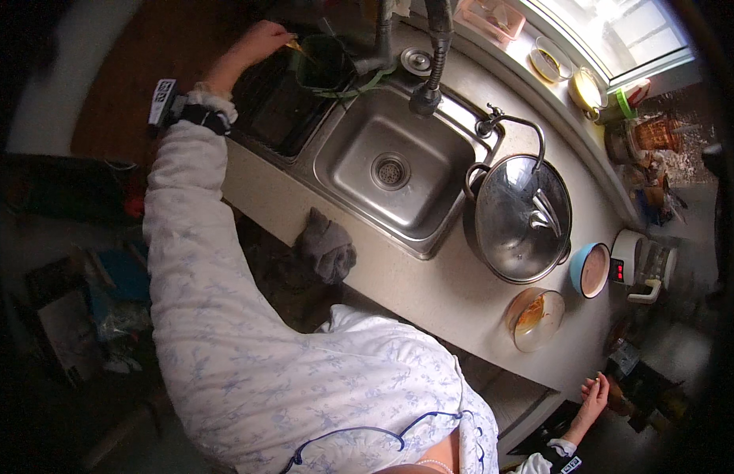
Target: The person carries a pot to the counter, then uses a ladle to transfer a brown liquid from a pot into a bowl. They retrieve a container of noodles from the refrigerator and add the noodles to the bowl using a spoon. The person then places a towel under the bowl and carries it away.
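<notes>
At the far left end of the sink, my left hand pinches a small orange-yellow item between the fingertips. It is too small to name for sure. That item is at the rim of a dark green container, whose inside is too dark to read. My right hand is raised near the right end of the counter, fingers loosely bent, with nothing visible in it. The counter item closest to this hand is a clear glass bowl with orange residue inside.
A stainless steel sink basin lies before me, with a flexible faucet over it. Right of it stand a lidded pot, a blue bowl and a white appliance. A grey cloth hangs over the counter edge.
</notes>
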Available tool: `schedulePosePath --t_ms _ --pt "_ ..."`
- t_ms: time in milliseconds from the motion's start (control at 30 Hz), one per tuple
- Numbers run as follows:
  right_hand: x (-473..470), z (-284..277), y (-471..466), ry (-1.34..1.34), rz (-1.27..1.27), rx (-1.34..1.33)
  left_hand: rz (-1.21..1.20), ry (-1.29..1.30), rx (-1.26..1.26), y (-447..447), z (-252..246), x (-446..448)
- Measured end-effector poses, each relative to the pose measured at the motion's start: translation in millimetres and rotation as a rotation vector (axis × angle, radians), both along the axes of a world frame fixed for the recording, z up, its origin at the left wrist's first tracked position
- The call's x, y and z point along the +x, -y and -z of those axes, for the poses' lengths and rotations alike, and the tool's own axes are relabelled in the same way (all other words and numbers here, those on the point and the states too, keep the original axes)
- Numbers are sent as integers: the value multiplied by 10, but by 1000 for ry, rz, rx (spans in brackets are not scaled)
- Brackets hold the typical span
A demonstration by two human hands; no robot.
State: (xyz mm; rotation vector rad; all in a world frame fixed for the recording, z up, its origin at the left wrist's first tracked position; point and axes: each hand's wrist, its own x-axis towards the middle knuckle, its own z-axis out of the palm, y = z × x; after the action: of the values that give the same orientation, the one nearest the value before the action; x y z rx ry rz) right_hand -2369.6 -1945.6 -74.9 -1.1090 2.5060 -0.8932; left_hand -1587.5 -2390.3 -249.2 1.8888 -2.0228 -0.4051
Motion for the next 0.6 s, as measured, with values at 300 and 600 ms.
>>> schedulePosePath --t_ms 300,600 --pt "1320 295 49 33 -117 -3 197 -364 -163 -1609 -1008 -866" --pt "3273 1131 1628 153 -1097 -184 991 -303 -362 -2097 -711 -2777"
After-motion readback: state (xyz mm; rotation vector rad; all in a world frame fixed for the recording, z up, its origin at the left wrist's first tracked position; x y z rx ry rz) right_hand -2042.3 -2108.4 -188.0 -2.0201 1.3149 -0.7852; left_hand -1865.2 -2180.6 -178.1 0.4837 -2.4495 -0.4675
